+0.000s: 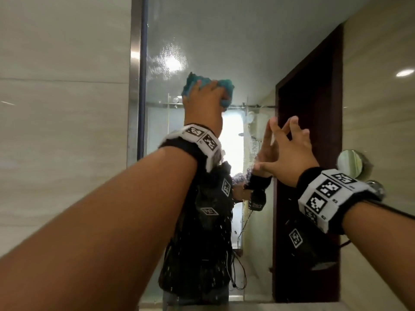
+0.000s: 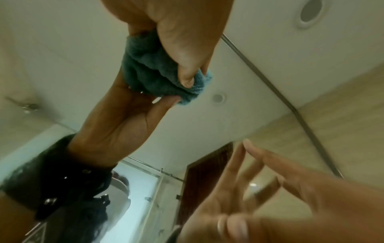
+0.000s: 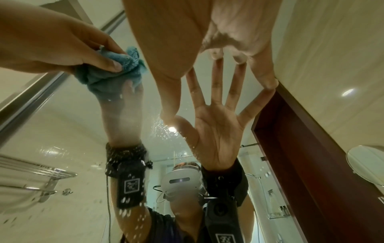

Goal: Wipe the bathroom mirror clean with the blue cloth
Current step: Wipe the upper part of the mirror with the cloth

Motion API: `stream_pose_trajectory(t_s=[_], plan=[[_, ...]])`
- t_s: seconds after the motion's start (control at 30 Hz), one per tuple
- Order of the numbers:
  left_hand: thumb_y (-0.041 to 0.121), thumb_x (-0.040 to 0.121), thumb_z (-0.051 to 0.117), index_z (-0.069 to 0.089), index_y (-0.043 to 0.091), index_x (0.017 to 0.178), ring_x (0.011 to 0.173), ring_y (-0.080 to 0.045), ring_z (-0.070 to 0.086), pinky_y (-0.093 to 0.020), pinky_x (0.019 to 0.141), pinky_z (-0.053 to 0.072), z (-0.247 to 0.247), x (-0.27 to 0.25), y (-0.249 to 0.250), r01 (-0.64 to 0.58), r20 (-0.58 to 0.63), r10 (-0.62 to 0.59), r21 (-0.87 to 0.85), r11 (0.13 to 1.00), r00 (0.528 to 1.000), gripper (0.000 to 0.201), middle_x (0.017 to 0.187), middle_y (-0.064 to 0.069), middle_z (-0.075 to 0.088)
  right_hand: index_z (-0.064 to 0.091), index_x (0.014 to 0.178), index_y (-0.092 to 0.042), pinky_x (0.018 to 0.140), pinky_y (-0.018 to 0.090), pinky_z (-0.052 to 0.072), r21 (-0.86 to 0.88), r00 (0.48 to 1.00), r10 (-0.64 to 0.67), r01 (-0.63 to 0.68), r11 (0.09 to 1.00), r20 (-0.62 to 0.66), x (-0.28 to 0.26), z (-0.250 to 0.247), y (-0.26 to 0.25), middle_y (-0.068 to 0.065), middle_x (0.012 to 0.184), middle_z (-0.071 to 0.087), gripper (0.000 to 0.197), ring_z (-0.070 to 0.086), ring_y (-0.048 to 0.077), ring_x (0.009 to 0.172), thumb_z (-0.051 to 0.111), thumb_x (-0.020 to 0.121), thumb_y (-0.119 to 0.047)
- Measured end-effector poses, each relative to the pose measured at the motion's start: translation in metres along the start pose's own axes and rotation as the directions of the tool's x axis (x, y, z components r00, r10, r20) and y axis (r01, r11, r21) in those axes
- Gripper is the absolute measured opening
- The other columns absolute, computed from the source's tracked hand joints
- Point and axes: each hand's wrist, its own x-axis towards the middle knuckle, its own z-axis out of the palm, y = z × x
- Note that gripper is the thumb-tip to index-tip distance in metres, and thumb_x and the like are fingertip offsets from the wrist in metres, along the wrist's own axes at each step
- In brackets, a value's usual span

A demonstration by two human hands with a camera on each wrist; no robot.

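Observation:
The bathroom mirror (image 1: 224, 41) fills the wall ahead, with water droplets (image 1: 173, 61) on the upper glass. My left hand (image 1: 203, 95) is raised high and grips the bunched blue cloth (image 1: 226, 86), pressing it flat against the glass just below the droplets. In the left wrist view the cloth (image 2: 149, 72) is squeezed between the thumb and fingers of the left hand (image 2: 176, 49). My right hand (image 1: 289, 144) is lower and to the right, fingers spread, fingertips (image 3: 268, 83) touching the glass. It holds nothing.
A metal frame (image 1: 135, 86) edges the mirror on the left, with a beige tiled wall (image 1: 62, 108) beyond it. A small round mirror (image 1: 349, 163) sits at the right. The glass reflects a dark wooden door (image 1: 310, 131) and a towel rack (image 3: 37, 174).

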Motion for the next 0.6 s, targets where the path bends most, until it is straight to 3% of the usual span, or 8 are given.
stream_pose_trajectory(t_s=[0.1, 0.17, 0.23, 0.33, 0.4, 0.47, 0.53, 0.6], plan=[[0.003, 0.084, 0.055, 0.061, 0.015, 0.122, 0.134, -0.033, 0.034, -0.058, 0.108, 0.027, 0.013, -0.04, 0.018, -0.091, 0.038, 0.087, 0.098, 0.991, 0.995, 0.04, 0.14, -0.008, 0.047, -0.009, 0.145, -0.045, 0.113, 0.057, 0.009, 0.006, 1.0, -0.005, 0.005, 1.0, -0.018, 0.001, 0.0, 0.001, -0.003, 0.153, -0.026, 0.109, -0.02, 0.031, 0.141, 0.074, 0.075, -0.042], [0.008, 0.082, 0.061, 0.058, 0.018, 0.125, 0.139, -0.032, 0.025, -0.057, 0.113, 0.016, 0.029, -0.091, 0.037, -0.248, 0.195, 0.231, 0.066, 0.967, 0.953, 0.044, 0.147, -0.005, 0.039, -0.007, 0.145, -0.045, 0.112, 0.059, 0.01, 0.024, 1.0, -0.011, 0.011, 1.0, -0.006, 0.002, -0.001, 0.001, -0.002, 0.154, -0.026, 0.108, -0.02, 0.032, 0.141, 0.074, 0.074, -0.044], [0.014, 0.082, 0.062, 0.054, 0.023, 0.126, 0.141, -0.031, 0.017, -0.053, 0.116, 0.005, 0.038, -0.11, 0.038, -0.296, 0.316, 0.269, 0.04, 0.954, 0.91, 0.046, 0.152, 0.001, 0.031, -0.007, 0.146, -0.044, 0.112, 0.06, 0.011, 0.029, 1.0, -0.019, 0.019, 0.999, 0.013, 0.002, -0.001, 0.002, -0.002, 0.153, -0.027, 0.107, -0.02, 0.033, 0.141, 0.073, 0.075, -0.045], [0.011, 0.082, 0.064, 0.061, 0.023, 0.118, 0.131, -0.032, 0.038, -0.052, 0.109, 0.026, 0.033, -0.056, 0.028, -0.334, 0.196, 0.313, 0.085, 0.939, 0.929, 0.038, 0.135, 0.0, 0.052, -0.008, 0.145, -0.046, 0.112, 0.06, 0.012, 0.04, 1.0, -0.008, 0.008, 0.999, 0.006, -0.001, -0.001, 0.001, -0.004, 0.153, -0.028, 0.109, -0.021, 0.03, 0.14, 0.075, 0.075, -0.039], [0.005, 0.084, 0.059, 0.063, 0.018, 0.117, 0.127, -0.029, 0.043, -0.05, 0.106, 0.031, 0.016, -0.006, 0.019, -0.133, 0.085, 0.128, 0.058, 0.989, 0.988, 0.035, 0.131, -0.004, 0.055, -0.008, 0.144, -0.047, 0.112, 0.059, 0.012, 0.034, 1.0, -0.007, 0.007, 0.999, -0.002, -0.002, 0.0, 0.001, -0.005, 0.152, -0.029, 0.109, -0.021, 0.029, 0.141, 0.075, 0.074, -0.039], [0.004, 0.085, 0.053, 0.063, 0.016, 0.118, 0.128, -0.029, 0.042, -0.05, 0.106, 0.033, 0.006, 0.019, 0.015, -0.007, 0.048, 0.007, -0.01, 1.0, 0.999, 0.036, 0.132, -0.007, 0.054, -0.008, 0.144, -0.046, 0.112, 0.059, 0.012, 0.034, 1.0, -0.013, 0.013, 0.999, -0.002, -0.001, 0.0, 0.002, -0.006, 0.152, -0.029, 0.109, -0.021, 0.029, 0.141, 0.075, 0.075, -0.04], [0.005, 0.086, 0.054, 0.06, 0.016, 0.121, 0.132, -0.031, 0.037, -0.053, 0.107, 0.03, 0.01, 0.006, 0.018, -0.04, 0.035, 0.038, 0.062, 0.997, 0.999, 0.037, 0.137, -0.008, 0.049, -0.009, 0.144, -0.046, 0.112, 0.059, 0.013, 0.028, 1.0, -0.012, 0.012, 1.0, -0.001, 0.0, 0.001, 0.002, -0.005, 0.152, -0.029, 0.109, -0.022, 0.029, 0.14, 0.075, 0.075, -0.039], [0.004, 0.084, 0.06, 0.057, 0.018, 0.123, 0.137, -0.033, 0.029, -0.055, 0.11, 0.023, 0.023, -0.038, 0.026, -0.192, 0.064, 0.185, 0.131, 0.973, 0.981, 0.042, 0.144, -0.007, 0.043, -0.009, 0.144, -0.047, 0.112, 0.06, 0.013, 0.031, 1.0, -0.011, 0.011, 0.999, -0.005, 0.001, 0.001, 0.002, -0.005, 0.152, -0.029, 0.109, -0.022, 0.03, 0.14, 0.075, 0.075, -0.039]])
